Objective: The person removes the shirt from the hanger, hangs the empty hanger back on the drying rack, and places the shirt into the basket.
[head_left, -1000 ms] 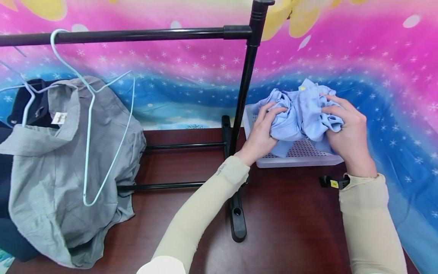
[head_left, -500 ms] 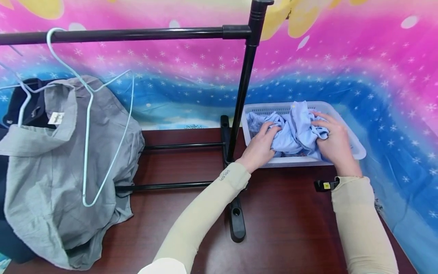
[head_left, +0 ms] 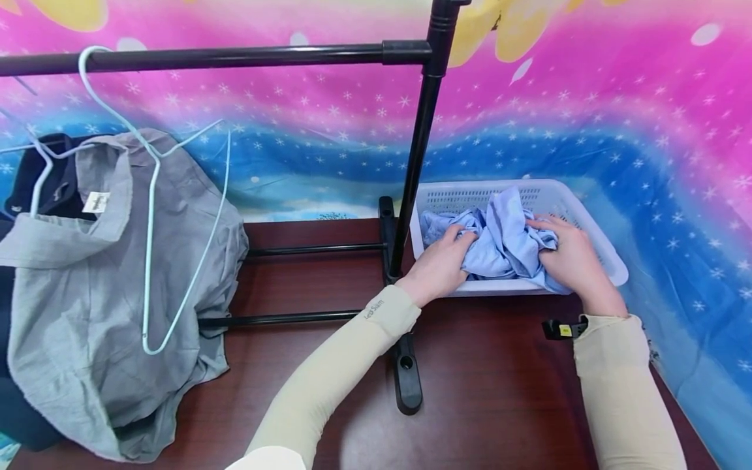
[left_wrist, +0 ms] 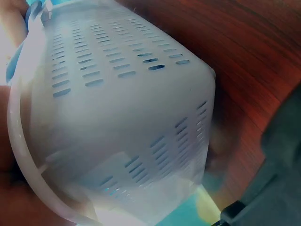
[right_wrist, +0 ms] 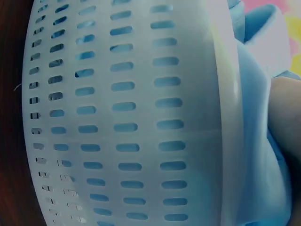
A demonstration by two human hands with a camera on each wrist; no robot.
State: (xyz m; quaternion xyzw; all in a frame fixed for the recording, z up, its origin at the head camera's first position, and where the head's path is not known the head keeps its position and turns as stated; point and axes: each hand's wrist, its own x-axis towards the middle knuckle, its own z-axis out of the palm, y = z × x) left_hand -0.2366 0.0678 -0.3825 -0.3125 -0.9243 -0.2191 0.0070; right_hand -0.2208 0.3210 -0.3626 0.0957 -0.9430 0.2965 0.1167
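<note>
A crumpled light blue garment lies bunched in a white perforated plastic basket, part of it draped over the near rim. My left hand grips its left side, and my right hand holds its right side with the fingers curled into the folds. Hidden in the cloth are some of the fingertips. The left wrist view mostly shows the basket's slotted outer wall. In the right wrist view, blue cloth hangs over the basket's rim beside part of my right hand.
A black garment rack stands left of the basket, its foot on the dark wooden table. From its bar hang a bare pale blue hanger, a grey shirt and dark clothing. A colourful cloth backdrop lines the back and right.
Both hands have lowered with the blue garment from above the basket down into it. The basket's back rim has come into sight. Rack and hanging clothes have stayed put.
</note>
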